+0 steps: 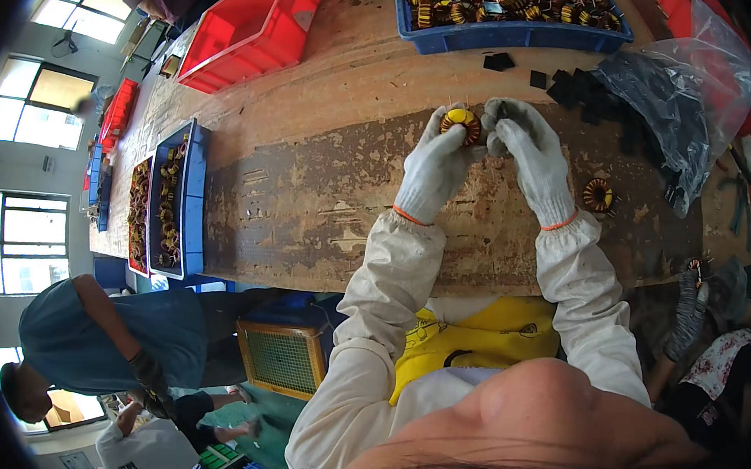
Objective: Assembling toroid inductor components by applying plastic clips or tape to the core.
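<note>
Between the fingers and thumb of my left hand [432, 170] is a toroidal coil [461, 127], a yellow ring wound with copper wire, with thin leads sticking up. My right hand [533, 163], gloved in white like the left, is closed just to the right of the coil. Its thumb and fingers are pinched together, and whatever they hold is hidden. Both hands are above the worn brown tabletop [307, 211]. To the right of my right forearm lies a second toroidal coil [598, 196] on the table.
Beyond my hands stands a blue crate [518, 43] full of coils. Black square pieces [568, 89] and a clear plastic bag [669, 90] lie at right, near pliers [738, 197]. A red crate [259, 27] and a blue bin [194, 211] stand left. Co-workers are on both sides.
</note>
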A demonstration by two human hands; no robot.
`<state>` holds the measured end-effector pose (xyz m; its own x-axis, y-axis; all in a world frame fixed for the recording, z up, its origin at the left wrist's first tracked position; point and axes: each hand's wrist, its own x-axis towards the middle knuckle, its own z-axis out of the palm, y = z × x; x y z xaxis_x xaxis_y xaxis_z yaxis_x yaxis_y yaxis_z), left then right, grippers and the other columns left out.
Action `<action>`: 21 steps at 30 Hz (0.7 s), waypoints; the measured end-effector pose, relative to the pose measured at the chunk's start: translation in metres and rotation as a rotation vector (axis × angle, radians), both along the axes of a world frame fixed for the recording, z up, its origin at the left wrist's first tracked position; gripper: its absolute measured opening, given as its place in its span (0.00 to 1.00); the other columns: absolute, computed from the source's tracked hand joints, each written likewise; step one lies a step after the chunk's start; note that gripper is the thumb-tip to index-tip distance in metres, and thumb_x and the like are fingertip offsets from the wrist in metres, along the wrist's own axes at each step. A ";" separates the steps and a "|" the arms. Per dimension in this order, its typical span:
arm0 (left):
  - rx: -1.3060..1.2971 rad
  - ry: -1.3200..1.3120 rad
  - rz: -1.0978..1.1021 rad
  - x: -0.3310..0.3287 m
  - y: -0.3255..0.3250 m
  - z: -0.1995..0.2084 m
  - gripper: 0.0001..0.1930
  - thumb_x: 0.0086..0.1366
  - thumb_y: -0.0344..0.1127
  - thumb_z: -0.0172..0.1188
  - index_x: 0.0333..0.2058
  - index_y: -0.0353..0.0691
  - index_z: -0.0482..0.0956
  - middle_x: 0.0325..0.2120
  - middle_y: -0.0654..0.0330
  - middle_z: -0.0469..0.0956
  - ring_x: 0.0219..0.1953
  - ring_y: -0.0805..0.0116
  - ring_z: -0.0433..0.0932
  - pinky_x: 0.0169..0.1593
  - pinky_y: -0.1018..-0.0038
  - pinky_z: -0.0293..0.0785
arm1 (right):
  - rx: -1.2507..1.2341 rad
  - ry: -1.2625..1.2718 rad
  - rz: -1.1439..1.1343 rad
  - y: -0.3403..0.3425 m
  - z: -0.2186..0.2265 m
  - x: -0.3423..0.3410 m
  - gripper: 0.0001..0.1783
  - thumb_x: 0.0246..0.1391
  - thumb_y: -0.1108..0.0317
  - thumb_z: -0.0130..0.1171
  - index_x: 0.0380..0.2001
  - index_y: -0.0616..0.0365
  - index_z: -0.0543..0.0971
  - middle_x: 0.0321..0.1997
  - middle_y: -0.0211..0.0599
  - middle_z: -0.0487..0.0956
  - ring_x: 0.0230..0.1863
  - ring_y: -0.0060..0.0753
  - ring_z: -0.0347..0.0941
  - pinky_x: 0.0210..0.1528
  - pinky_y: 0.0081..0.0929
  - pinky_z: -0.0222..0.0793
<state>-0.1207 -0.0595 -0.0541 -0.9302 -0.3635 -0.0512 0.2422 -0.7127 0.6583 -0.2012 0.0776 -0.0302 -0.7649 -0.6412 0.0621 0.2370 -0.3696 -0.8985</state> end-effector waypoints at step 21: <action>-0.131 0.018 0.023 0.013 -0.004 0.004 0.18 0.73 0.46 0.52 0.51 0.38 0.71 0.36 0.60 0.74 0.28 0.75 0.67 0.30 0.79 0.66 | -0.225 -0.052 0.008 0.003 -0.010 -0.012 0.18 0.66 0.68 0.49 0.54 0.69 0.74 0.51 0.42 0.79 0.49 0.31 0.77 0.56 0.31 0.71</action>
